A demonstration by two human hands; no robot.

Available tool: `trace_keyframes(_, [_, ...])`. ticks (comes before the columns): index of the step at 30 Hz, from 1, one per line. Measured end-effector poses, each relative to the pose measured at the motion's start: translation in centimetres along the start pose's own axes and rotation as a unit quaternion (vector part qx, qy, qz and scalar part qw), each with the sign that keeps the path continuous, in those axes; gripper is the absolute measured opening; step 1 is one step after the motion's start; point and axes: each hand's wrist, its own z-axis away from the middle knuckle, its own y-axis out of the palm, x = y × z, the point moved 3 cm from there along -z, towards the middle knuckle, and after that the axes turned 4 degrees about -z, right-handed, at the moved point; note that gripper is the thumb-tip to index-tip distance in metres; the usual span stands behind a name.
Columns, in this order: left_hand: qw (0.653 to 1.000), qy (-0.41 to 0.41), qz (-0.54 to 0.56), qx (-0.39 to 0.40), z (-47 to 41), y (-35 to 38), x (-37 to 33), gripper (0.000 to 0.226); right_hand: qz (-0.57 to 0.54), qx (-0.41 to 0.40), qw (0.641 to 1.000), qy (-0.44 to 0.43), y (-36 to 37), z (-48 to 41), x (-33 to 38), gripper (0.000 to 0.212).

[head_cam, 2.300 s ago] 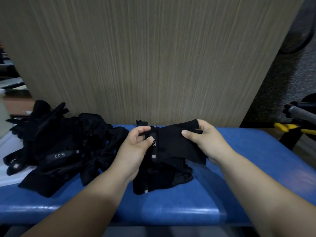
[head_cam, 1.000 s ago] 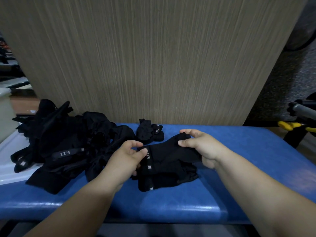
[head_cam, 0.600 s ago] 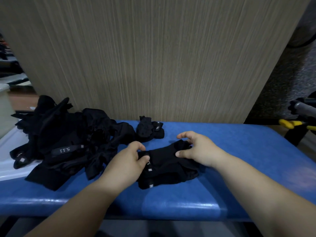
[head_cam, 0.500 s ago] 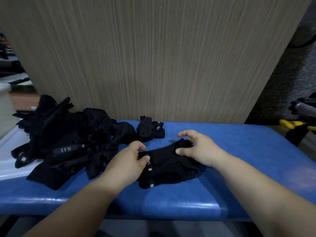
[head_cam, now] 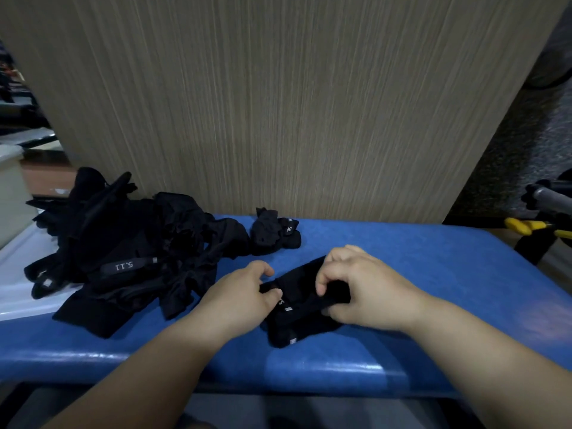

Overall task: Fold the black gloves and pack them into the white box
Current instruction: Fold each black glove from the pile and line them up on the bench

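Observation:
A pair of black gloves [head_cam: 297, 317] lies folded on the blue bench [head_cam: 418, 267] in front of me. My left hand [head_cam: 244, 295] pinches its left edge between thumb and fingers. My right hand [head_cam: 362, 289] grips the top layer from the right, fingers curled into the fabric. A small folded black glove bundle [head_cam: 274, 232] sits behind them near the wall. A pile of unfolded black gloves [head_cam: 123, 252] lies to the left, partly on a white surface [head_cam: 15, 274]. A white box corner [head_cam: 10, 187] shows at the far left.
A wood-grain panel [head_cam: 278, 103] rises directly behind the bench. At the right edge stand a grey metal handle [head_cam: 554, 198] and yellow-handled tools [head_cam: 526, 226]. The bench's front edge [head_cam: 278, 373] runs just below my forearms.
Both hands lowered the gloves from mid-air onto the bench. My right hand moved from the far end to the middle and curled its fingers into the fabric.

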Motion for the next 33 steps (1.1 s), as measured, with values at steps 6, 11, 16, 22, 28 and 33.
trace_keyframes(6, [0.998, 0.021, 0.042, -0.043, 0.6, 0.1, -0.7, 0.021, 0.053, -0.087, 0.993, -0.056, -1.7, 1.0, -0.7, 0.025])
trace_keyframes(11, [0.994, 0.042, 0.091, -0.049, 0.9, 0.5, -1.4, 0.025, 0.112, -0.128, 0.982, -0.081, -1.7, 1.2, -2.1, 0.029])
trace_keyframes(16, [0.994, 0.066, 0.083, -0.031, 1.4, 0.9, -1.5, 0.011, 0.074, -0.069, 0.994, -0.046, -1.0, 1.6, -3.7, 0.030])
trace_keyframes(22, [0.995, 0.092, 0.028, -0.010, 1.8, 0.8, -1.9, 0.011, 0.094, -0.041, 0.994, -0.024, -1.0, 1.4, -4.2, 0.028])
trace_keyframes(28, [0.978, 0.197, 0.063, -0.034, 1.9, 1.3, -2.0, 0.015, 0.110, -0.109, 0.988, 0.003, -1.7, 1.5, -4.8, 0.030])
trace_keyframes(33, [0.966, 0.249, 0.071, 0.007, 1.7, 1.8, -2.1, 0.027, -0.029, -0.035, 0.999, -0.002, -2.5, 2.2, -2.6, 0.043])
